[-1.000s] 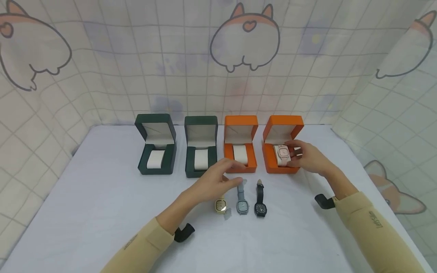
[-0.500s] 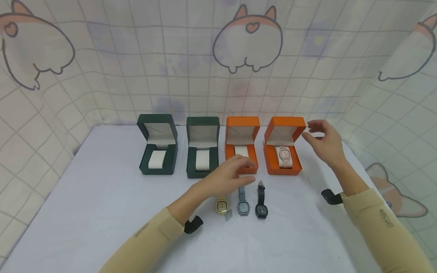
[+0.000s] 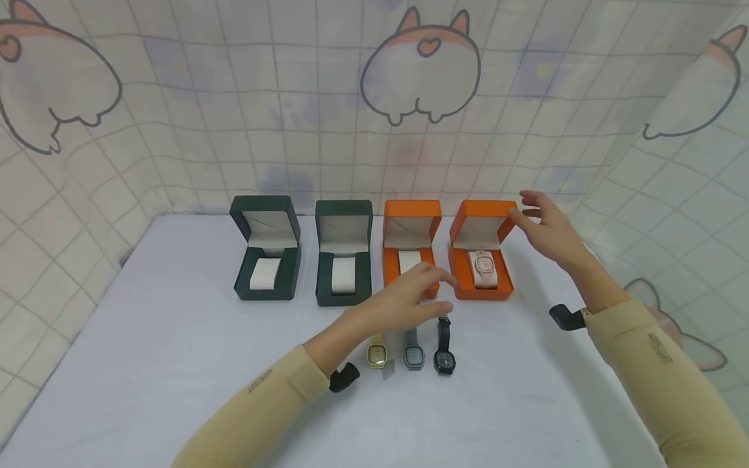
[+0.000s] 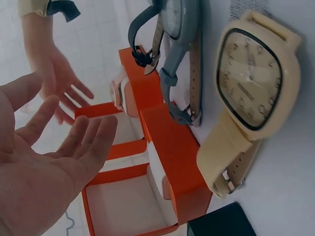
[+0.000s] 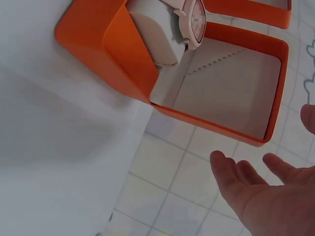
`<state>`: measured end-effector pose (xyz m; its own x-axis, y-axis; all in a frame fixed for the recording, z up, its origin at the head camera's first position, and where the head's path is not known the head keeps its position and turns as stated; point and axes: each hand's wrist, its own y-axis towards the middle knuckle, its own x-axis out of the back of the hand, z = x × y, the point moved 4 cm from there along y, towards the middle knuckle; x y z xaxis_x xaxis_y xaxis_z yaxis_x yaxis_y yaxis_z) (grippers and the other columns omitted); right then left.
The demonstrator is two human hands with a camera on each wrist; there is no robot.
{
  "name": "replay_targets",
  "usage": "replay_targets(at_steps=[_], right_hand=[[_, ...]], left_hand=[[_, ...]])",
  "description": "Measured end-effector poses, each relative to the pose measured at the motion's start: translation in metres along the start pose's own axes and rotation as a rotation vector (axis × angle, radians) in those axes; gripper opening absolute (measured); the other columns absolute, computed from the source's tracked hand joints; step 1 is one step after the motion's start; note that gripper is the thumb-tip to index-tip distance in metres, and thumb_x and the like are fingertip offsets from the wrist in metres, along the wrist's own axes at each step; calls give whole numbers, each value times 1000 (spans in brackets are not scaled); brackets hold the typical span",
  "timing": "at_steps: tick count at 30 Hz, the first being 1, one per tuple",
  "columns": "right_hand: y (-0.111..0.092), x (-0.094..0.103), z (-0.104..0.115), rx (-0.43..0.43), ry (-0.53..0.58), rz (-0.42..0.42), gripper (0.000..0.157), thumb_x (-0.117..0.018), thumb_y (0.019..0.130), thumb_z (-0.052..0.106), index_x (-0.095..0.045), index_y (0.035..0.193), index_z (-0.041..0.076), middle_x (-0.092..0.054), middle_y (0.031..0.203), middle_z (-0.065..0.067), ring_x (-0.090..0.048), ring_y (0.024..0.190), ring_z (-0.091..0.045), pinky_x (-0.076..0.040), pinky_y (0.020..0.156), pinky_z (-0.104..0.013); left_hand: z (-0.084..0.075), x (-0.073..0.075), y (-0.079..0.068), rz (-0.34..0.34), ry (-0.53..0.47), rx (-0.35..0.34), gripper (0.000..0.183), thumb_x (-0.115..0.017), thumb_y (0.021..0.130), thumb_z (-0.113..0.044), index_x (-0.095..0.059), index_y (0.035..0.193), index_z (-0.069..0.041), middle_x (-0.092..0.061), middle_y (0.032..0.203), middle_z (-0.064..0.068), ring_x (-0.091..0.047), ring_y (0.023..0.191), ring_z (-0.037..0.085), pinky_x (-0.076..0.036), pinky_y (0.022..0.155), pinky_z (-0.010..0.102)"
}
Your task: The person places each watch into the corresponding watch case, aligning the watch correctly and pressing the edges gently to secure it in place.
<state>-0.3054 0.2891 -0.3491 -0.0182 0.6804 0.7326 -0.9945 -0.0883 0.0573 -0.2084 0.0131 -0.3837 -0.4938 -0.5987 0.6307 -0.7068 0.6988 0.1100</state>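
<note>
A pink watch (image 3: 484, 263) sits on the white cushion of the right-hand orange watch box (image 3: 484, 294), whose lid stands raised. My right hand (image 3: 550, 231) is beside the upper right corner of that lid (image 5: 231, 88), fingers loosely spread and holding nothing. Over the front of the left-hand orange watch box (image 3: 413, 207), my left hand (image 3: 406, 300) hovers with its fingers extended and nothing in its grasp. It partly covers this box's white cushion. In front lie a gold-beige watch (image 3: 377, 355), a blue-grey watch (image 3: 414, 356) and a black watch (image 3: 445, 361), straps partly hidden by the left hand.
Two dark green watch boxes (image 3: 264, 203) stand with lids raised and bare white cushions, left of the orange ones. A small clear tag (image 3: 389, 369) lies by the gold-beige watch. A tile-patterned cloth wall (image 3: 328, 143) rises behind the white table (image 3: 175, 338).
My right hand has left the pink watch, swung out to the right and up, then come in to the lid's corner. My left hand has drifted right towards the right-hand orange box.
</note>
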Motion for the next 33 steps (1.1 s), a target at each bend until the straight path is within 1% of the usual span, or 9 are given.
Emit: replay_targets(at_steps=[3, 8, 11, 15, 20, 24, 28, 31, 33], right_hand=[[4, -5, 1, 2, 7, 59, 78, -47, 106, 53, -21, 162, 5, -26, 162, -26, -29, 144, -50, -35, 109, -68], [7, -9, 3, 25, -4, 45, 73, -46, 108, 48, -27, 160, 1, -31, 158, -29, -35, 140, -52, -40, 107, -66], [10, -11, 3, 23, 2, 47, 71, -46, 109, 47, -28, 159, 0, -35, 155, -31, -43, 134, -51, -44, 104, -64], [16, -16, 0, 13, 36, 97, 70, -46, 108, 48, -30, 157, 1, -39, 150, -30, -50, 128, -48, -46, 104, -60], [17, -14, -5, 15, 52, 105, 73, -49, 106, 50, -28, 159, 4, -39, 150, -31, -50, 128, -48, -47, 103, -58], [15, -12, -6, 9, 60, 107, 76, -51, 106, 51, -27, 160, 4, -37, 153, -32, -49, 130, -48, -48, 102, -57], [13, -11, -7, 13, 79, 103, 69, -53, 106, 48, -35, 154, 1, -41, 150, -30, -52, 128, -47, -49, 102, -54], [10, -11, -6, 21, 111, 98, 66, -54, 106, 44, -37, 152, 0, -42, 149, -29, -53, 128, -46, -50, 101, -49], [8, -12, -6, 26, 126, 95, 65, -55, 106, 44, -38, 151, 1, -42, 150, -29, -53, 128, -46, -51, 100, -44]], left_hand=[[-1, 0, 5, -22, 22, -6, 41, -65, 103, -30, -56, 141, -18, -43, 149, 5, -52, 126, 23, -47, 104, 32], [-7, 0, 15, -62, 36, -20, 46, -66, 103, -31, -53, 146, -20, -30, 162, 5, -41, 140, 24, -41, 112, 44], [-11, 0, 21, -75, 28, -24, 46, -65, 103, -31, -53, 147, -20, -29, 163, 3, -42, 138, 22, -44, 110, 42], [-17, -2, 29, -76, 18, -35, 47, -64, 103, -31, -52, 148, -20, -29, 163, 1, -43, 137, 21, -44, 109, 40], [-22, -4, 39, -84, 43, -41, 47, -65, 103, -30, -53, 147, -20, -29, 164, 4, -42, 140, 23, -42, 112, 42], [-26, -5, 47, -93, 56, -43, 46, -65, 103, -30, -56, 145, -17, -29, 164, 4, -43, 140, 22, -41, 113, 39], [-30, -6, 54, -124, 61, -27, 47, -67, 102, -29, -54, 146, -19, -24, 166, 4, -34, 146, 25, -38, 115, 44], [-30, -6, 60, -163, 64, -15, 47, -67, 102, -26, -53, 146, -21, -20, 168, 4, -27, 150, 28, -36, 116, 50], [-30, -7, 63, -185, 64, -17, 46, -67, 101, -23, -54, 145, -20, -19, 169, 4, -25, 151, 29, -36, 116, 51]])
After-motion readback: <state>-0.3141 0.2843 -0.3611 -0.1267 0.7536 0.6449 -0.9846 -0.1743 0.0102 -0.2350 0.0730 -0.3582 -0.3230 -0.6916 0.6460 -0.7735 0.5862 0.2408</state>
